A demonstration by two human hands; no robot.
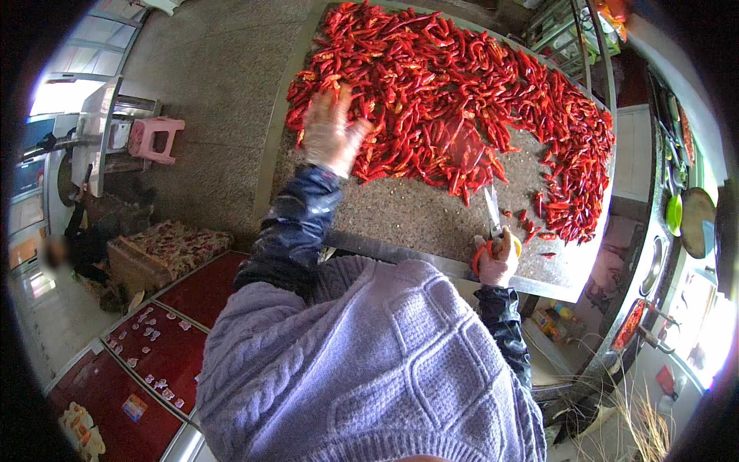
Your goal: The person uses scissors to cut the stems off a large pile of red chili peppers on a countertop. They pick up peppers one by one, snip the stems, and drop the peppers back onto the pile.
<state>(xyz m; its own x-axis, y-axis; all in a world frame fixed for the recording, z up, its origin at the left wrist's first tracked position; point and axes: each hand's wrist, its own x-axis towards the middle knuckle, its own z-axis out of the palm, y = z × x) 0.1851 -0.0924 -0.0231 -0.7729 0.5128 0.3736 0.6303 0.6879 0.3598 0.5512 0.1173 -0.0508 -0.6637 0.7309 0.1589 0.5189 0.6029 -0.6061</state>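
Observation:
A broad layer of dried red chili peppers (415, 86) covers much of the stone-like tabletop (398, 211), curving down its right side. My left hand (332, 133), in a thin clear glove, lies over the left edge of the peppers with fingers spread; it is slightly blurred and nothing shows in its grasp. Near the front edge, my right hand (499, 260), also gloved, holds scissors (492, 216) by their red and yellow handles. The blades point away from me, slightly parted, with their tips just short of the peppers. Several short cut pepper pieces (531, 230) lie right of the scissors.
A pink plastic stool (156, 138) stands on the floor at left, near a bench with a floral cover (173, 245). Another person (86, 237) is at the far left. A metal rack (568, 40) stands beyond the table's right corner, and a counter with a sink (652, 265) runs along the right.

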